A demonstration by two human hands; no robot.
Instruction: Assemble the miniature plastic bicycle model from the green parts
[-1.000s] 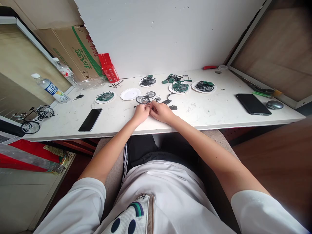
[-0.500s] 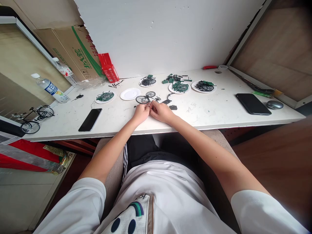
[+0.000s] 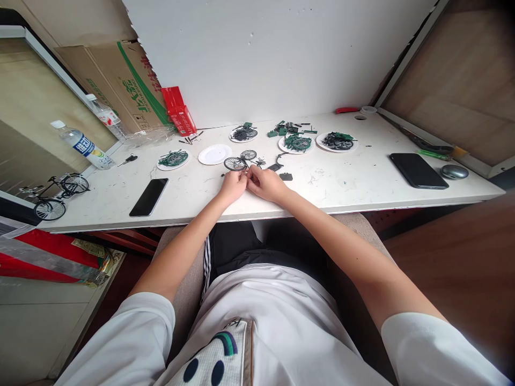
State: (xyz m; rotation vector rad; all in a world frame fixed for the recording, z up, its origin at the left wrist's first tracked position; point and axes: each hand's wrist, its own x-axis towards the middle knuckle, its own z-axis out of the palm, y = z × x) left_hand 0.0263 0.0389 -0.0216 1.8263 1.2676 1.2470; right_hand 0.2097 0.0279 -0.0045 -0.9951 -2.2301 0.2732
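Black wheel, just beyond left hand

Around the black spoked model bicycle on the flat white tabletop: at twelve o'clock, a round white paper plate bearing dark bicycle parts; at three, a black rectangular slab, then a rounded silver mouse; at eight, a flat black phone; at ten, a red cardboard box.

Wht table w/ 5 plates, phone, red box, dk pcs & mini bike far L.
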